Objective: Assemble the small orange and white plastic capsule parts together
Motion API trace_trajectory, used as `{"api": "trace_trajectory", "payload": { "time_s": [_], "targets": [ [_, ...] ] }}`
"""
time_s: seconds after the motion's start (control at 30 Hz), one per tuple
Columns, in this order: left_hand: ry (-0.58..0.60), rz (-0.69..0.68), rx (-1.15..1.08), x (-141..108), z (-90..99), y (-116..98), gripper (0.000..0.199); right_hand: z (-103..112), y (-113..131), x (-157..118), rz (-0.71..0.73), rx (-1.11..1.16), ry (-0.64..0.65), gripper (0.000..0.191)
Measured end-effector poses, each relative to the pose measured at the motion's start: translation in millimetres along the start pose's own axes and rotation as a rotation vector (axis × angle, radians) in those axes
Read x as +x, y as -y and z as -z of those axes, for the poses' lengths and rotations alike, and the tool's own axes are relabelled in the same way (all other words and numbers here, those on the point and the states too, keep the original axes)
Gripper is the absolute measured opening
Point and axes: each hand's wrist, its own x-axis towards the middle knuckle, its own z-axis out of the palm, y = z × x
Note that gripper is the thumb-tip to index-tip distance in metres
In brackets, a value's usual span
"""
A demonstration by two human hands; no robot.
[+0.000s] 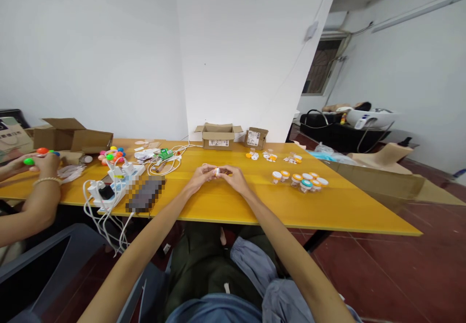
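Note:
Both my hands meet above the middle of the yellow-brown table (214, 206). My left hand (201, 176) and my right hand (235, 178) have their fingers closed on a small white piece (217, 171) between them; its exact shape is too small to tell. To the right stands a group of small clear jars (305, 185) with white, orange and teal lids. Behind them lie small piles of white and orange parts (269, 156).
An open cardboard box (218, 137) and a smaller one (257, 138) stand at the back. On the left are a power strip (120, 185) with cables, a blurred dark device (146, 195), and another person's hands (47, 162) with colourful balls.

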Motion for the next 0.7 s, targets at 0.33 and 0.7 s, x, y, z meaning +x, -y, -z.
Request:
{"api": "trace_trajectory", "payload": {
  "time_s": [0.33,0.7],
  "targets": [
    [0.003,0.004,0.034,0.0,-0.6,0.7,0.045,0.0,-0.3,-0.6,0.047,-0.112,-0.017,0.011],
    [0.007,-0.005,-0.002,-1.2,0.2,-1.6,0.042,-1.9,-1.4,-1.5,0.038,-0.152,-0.029,0.016]
  ]
}}
